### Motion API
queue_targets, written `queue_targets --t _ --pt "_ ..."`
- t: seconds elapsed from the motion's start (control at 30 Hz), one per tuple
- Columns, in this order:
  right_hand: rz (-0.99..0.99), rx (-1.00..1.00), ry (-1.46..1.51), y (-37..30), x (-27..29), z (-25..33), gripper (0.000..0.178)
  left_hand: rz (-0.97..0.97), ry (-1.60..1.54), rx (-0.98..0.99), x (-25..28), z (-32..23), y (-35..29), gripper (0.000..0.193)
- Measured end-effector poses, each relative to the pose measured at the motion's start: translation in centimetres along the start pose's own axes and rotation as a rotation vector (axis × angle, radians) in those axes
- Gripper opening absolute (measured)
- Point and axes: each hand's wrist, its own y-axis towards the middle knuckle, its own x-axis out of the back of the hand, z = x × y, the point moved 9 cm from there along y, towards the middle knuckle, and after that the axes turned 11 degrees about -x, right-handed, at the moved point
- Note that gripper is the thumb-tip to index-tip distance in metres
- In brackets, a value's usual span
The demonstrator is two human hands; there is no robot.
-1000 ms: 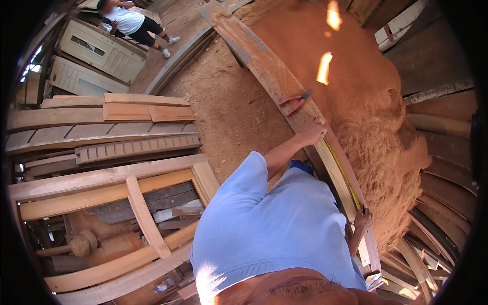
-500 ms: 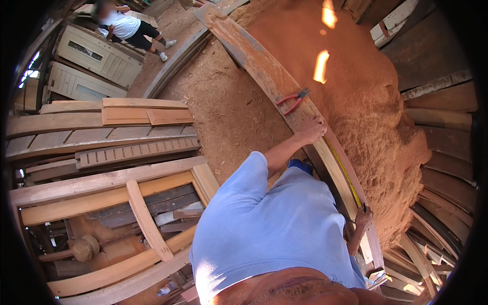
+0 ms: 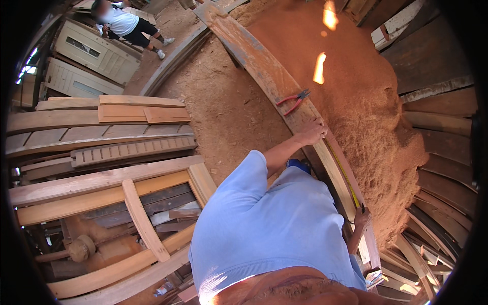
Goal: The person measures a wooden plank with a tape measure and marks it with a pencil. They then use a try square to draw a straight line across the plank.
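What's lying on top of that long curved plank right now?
On the curved plank: red-handled pliers, a yellow tape measure stretched between the left hand and right hand. The person's body covers the plank's near end.

A yellow tape measure (image 3: 341, 170) lies stretched along the long curved wooden beam (image 3: 264, 68).

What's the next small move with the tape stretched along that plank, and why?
Probably read or mark the length at the right hand. The yellow tape measure already lies along the long plank, pinned at the far end by the left hand; the red pliers lie untouched beyond.
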Motion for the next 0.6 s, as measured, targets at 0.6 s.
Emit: queue_targets --t 0.6 --pt "-0.106 0.065 -0.039 1.5 -1.3 -1.5 0.046 -0.082 0.096 -0.246 -0.1 0.2 1.0 0.004"
